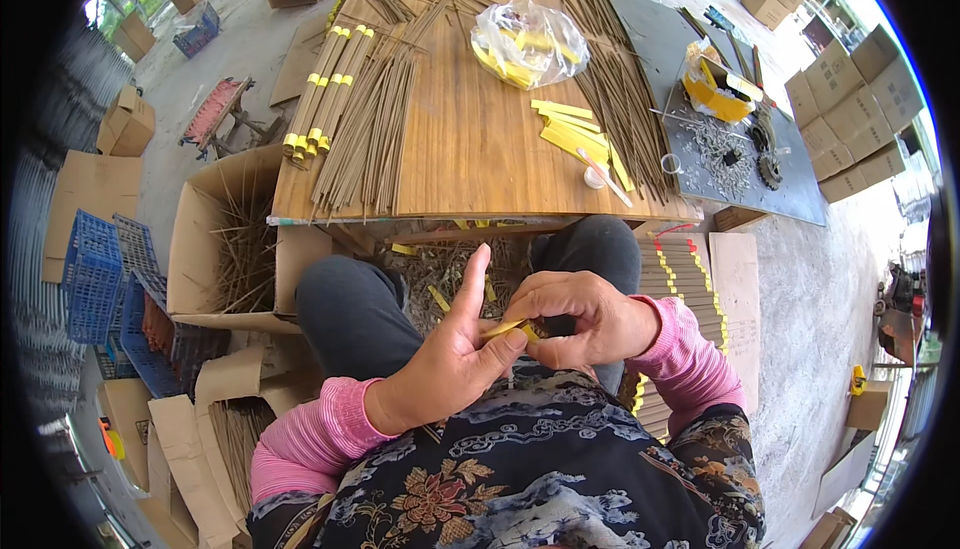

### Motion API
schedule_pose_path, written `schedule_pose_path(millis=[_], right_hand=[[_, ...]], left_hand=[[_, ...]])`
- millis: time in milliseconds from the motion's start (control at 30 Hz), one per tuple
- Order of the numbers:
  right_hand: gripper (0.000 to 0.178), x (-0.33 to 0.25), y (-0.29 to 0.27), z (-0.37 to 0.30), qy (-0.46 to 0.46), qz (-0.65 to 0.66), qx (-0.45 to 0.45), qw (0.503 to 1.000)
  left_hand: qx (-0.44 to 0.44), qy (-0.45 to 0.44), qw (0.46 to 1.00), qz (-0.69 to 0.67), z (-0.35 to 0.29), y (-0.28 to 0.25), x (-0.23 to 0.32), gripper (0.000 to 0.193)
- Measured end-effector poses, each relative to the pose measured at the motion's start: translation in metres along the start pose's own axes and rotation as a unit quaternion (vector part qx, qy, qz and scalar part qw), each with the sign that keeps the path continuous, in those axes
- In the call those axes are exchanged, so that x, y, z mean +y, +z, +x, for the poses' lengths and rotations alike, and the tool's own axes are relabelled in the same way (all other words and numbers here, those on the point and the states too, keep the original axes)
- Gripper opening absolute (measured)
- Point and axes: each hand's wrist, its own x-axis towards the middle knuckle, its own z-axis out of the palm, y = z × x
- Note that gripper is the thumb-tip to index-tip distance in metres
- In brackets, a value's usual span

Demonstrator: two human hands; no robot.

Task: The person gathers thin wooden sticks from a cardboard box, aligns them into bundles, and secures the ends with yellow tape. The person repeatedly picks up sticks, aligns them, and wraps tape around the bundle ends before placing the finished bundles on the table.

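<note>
Paper-like and narrow, a flat yellow strip (503, 328) sits between my two hands, above my lap. The fingers of my left hand (440, 361) grip its left end against the thumb, one finger raised clear and pointing toward the counter; the fingers of my right hand (590, 317) pinch at the other end. Its long axis runs crosswise from hand to hand, rising slightly toward my right. Whether it wraps around anything I can't tell, because my fingers cover that part.

Ahead and slightly right of my fingers, past my knees, a fanned pile of loose yellow strips (575, 131) lies on the brown wooden counter (455, 139), mostly slanting left to right. My right hand is the nearer one to it. Just beside the pile stands a small round white cup (595, 179), and farther back a crumpled clear plastic bag (530, 44) holds more yellow pieces. To the left, thin straight brown sticks (365, 139) lie pointing away from me, next to brown stick bundles with yellow bands (325, 99). Low on my left, an uncovered cardboard box (192, 259) holds more loose sticks.
</note>
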Motion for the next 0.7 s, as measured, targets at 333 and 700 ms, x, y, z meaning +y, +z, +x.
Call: schedule_pose_path(millis=[333, 700], right_hand=[[0.017, -0.018, -0.009, 0.004, 0.068, -0.013, -0.02, 0.997], [0.037, -0.03, -0.012, 0.013, -0.039, -0.234, -0.031, 0.971]], left_hand=[[-0.021, -0.03, 0.998, -0.048, 0.002, -0.005, -0.001, 0.076], [-0.018, -0.08, 0.99, -0.118, 0.002, -0.012, 0.0, 0.066]])
